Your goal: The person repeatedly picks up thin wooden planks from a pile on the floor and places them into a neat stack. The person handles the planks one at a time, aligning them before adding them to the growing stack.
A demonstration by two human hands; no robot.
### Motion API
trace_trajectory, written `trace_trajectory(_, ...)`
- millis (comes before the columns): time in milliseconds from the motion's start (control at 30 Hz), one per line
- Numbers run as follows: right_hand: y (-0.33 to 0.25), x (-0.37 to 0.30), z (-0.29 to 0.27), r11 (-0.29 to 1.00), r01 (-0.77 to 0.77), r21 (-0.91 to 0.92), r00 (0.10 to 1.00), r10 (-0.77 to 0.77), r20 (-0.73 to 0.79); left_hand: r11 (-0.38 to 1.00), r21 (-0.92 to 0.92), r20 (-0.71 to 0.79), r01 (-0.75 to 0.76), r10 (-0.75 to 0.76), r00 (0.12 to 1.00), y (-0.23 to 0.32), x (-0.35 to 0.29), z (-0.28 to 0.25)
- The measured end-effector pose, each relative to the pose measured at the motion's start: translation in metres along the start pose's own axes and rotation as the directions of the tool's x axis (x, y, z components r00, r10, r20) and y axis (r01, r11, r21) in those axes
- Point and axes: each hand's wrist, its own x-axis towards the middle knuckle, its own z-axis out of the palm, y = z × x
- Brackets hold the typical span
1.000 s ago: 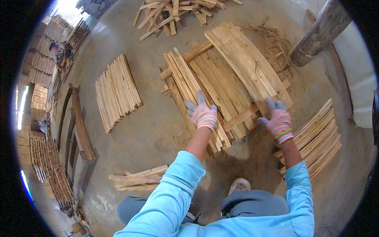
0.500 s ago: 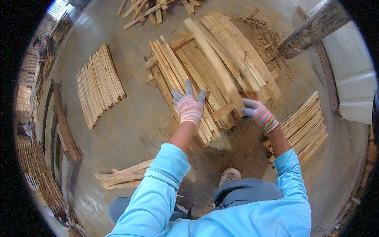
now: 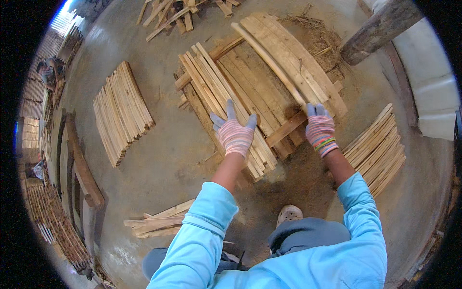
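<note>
Lying near centre toward twelve o'clock, narrow strips [image 3: 211,89] sit beneath the spread left hand [image 3: 234,134]; at one o'clock, wide boards [image 3: 294,60] end by the right hand [image 3: 320,127], grip unclear. Stacked slats [image 3: 124,113]: ten o'clock.

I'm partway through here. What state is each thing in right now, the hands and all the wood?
Left hand: gloved, fingers spread over the narrow strips
Narrow strips: lying side by side, ends uneven
Right hand: gloved, at the boards' near end; grip unclear
Boards: lying alongside one another
Left stack: neatly lined up
Right stack: roughly lined up
Far pile: jumbled
Short pieces: loosely heaped
</note>
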Motion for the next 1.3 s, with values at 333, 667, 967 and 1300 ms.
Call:
trace_trajectory(333,-0.003,0.0,-0.011,-0.044,-0.357,0.933,0.932,-0.077,0.353,0.999,-0.049,0.009,0.013,-0.013,1.0,0.002,0.0,0.001)
trace_trajectory(667,-0.027,0.017,-0.02,0.229,-0.545,0.806,0.804,-0.13,0.58,1.0,0.022,-0.025,-0.01,0.01,1.0,0.0,-0.001,0.007)
trace_trajectory(967,-0.006,-0.066,-0.032,0.494,0.066,0.867,0.954,0.225,-0.201,0.992,0.115,-0.04,-0.058,0.063,0.997,0.005,-0.002,0.011)
trace_trajectory(1300,0.111,-0.105,0.051,0.634,-0.71,0.306,0.699,0.686,0.202,0.993,0.104,-0.072,-0.064,0.072,0.995,0.007,-0.006,0.011)
